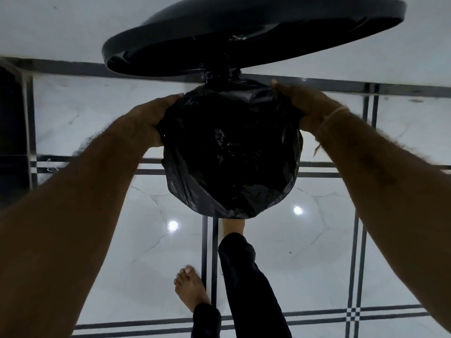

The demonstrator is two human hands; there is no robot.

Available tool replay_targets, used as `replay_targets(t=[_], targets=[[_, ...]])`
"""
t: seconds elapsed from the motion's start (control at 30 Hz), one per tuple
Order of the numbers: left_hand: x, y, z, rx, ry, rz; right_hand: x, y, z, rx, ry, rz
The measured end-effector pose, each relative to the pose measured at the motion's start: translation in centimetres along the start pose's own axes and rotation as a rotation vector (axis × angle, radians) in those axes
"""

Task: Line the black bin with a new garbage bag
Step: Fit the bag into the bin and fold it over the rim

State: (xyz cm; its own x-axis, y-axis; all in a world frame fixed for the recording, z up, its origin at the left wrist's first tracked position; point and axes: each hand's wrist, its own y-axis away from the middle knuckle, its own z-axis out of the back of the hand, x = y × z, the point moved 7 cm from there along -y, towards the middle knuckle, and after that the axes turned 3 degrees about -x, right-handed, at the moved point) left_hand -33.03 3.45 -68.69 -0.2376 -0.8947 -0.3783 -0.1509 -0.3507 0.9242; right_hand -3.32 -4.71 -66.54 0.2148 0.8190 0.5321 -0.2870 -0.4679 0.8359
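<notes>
The black bin stands on the floor in front of me, its round mouth covered by a black garbage bag point(231, 154) that hangs down inside and folds over the rim. The bin's black lid point(244, 37) is tipped up open behind it. My left hand point(148, 120) grips the bag's edge at the left rim. My right hand point(302, 103) grips the bag's edge at the right rim. One foot point(233, 225) is at the bin's base, partly hidden by the bag.
Glossy white marble floor point(305, 252) with dark inlaid stripes surrounds the bin. My other bare foot point(190, 286) stands nearer me. A dark object point(12, 123) stands at the left edge. A white wall rises behind the lid.
</notes>
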Motion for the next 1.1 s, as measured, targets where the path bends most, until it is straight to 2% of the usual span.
replay_targets(t=[0.07, 0.13, 0.2, 0.3, 0.43, 0.53, 0.63, 0.67, 0.7, 0.8, 0.9, 1.0, 1.1], targets=[[0.6, -0.2, -0.2, 0.038, -0.021, 0.015, -0.4, -0.2, -0.3, 0.038, 0.053, -0.024], [1.0, -0.3, 0.1, -0.013, 0.035, 0.006, -1.1, 0.1, 0.1, 0.026, 0.06, -0.02], [1.9, 0.7, 1.1, -0.056, 0.118, -0.063, -2.2, 1.0, 1.0, 0.009, -0.024, -0.013], [4.5, 2.6, 1.8, 0.005, 0.14, -0.108, -4.0, 3.0, 2.1, 0.05, -0.121, -0.025], [6.0, 3.5, 1.8, -0.059, 0.215, -0.115, -5.7, 2.5, 2.1, -0.005, -0.23, -0.145], [6.3, 3.4, 1.7, -0.17, 0.217, -0.112, -6.9, 2.7, 2.3, -0.154, -0.27, -0.136], [7.2, 4.9, 1.1, -0.256, 0.298, -0.157, -8.8, 6.6, 3.0, -0.411, -0.345, -0.032], [7.9, 5.5, 1.0, -0.281, 0.319, -0.179, -9.9, 8.0, 3.1, -0.447, -0.377, -0.014], [8.6, 6.2, 0.9, -0.305, 0.328, -0.221, -11.3, 9.0, 2.8, -0.442, -0.42, -0.031], [10.1, 7.4, 0.6, -0.336, 0.36, -0.308, -14.8, 10.6, 0.6, -0.29, -0.619, -0.165], [9.9, 7.3, 1.0, -0.343, 0.435, -0.256, -16.0, 10.1, -0.2, -0.275, -0.85, -0.217], [9.9, 6.3, 1.1, -0.289, 0.432, -0.199, -16.4, 8.8, -0.8, -0.235, -0.947, -0.219], [10.9, 7.0, 1.6, -0.399, 0.48, -0.185, -17.1, 8.7, -0.4, -0.236, -0.957, -0.199]])
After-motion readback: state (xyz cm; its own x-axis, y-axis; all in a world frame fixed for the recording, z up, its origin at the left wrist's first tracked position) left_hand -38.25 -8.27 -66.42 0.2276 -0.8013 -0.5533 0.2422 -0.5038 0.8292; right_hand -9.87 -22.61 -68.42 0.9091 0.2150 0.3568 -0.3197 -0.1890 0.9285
